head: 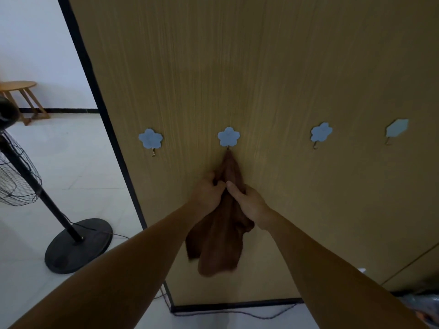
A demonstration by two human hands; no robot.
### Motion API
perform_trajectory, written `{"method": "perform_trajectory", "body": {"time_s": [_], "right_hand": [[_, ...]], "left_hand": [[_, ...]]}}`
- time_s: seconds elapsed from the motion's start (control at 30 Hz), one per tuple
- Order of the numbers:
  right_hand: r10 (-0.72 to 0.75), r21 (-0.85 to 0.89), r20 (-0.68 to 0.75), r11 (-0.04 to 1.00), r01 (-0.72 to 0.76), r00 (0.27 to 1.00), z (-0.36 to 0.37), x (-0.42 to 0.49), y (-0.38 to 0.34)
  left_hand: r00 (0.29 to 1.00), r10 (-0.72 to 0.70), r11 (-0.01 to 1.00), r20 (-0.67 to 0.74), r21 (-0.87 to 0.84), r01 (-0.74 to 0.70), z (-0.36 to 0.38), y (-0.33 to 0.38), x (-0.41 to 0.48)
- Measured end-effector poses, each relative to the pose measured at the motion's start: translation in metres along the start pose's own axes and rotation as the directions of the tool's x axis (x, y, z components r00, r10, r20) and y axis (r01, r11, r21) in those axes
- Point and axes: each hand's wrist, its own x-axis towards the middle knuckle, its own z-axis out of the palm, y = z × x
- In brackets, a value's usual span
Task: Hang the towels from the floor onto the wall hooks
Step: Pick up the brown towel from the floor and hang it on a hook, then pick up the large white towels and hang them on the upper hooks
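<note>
A brown towel (218,243) hangs against the wooden wall panel (261,67), its top corner drawn up to the metal hook under the second blue flower hook (228,137). My left hand (207,192) grips the towel's upper folds from the left. My right hand (248,203) holds the towel from the right, index finger lying along the cloth. Three other hooks are bare: a flower hook (150,138) at left, a flower hook (321,132) to the right, and a hexagon hook (397,128) at far right.
A black standing fan (78,245) with its round base and wire cage stands on the pale tiled floor at left. A small wooden table (21,87) is at the back left. A cable (237,313) runs along the floor below the panel.
</note>
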Motion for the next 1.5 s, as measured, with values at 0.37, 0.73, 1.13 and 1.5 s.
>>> {"method": "perform_trajectory", "body": {"time_s": [0.37,0.73,1.13,1.5], "right_hand": [[-0.421,-0.443,-0.373,0.864,0.239,0.827,-0.010,-0.004,-0.021],[-0.487,-0.413,-0.211,0.830,0.374,0.848,-0.003,0.007,-0.049],[-0.132,-0.499,-0.165,0.866,0.033,0.977,-0.002,-0.023,-0.008],[0.065,-0.441,-0.487,0.843,-0.309,0.871,0.026,-0.135,0.017]], "left_hand": [[0.924,0.286,0.925,-0.254,0.327,-0.196,-0.001,0.019,-0.002],[0.891,0.447,0.818,-0.083,0.441,-0.369,-0.022,0.045,0.013],[0.966,0.252,0.920,0.060,0.294,-0.259,-0.021,-0.019,-0.027],[0.803,0.518,0.597,0.295,0.547,-0.587,-0.029,-0.041,-0.074]]}}
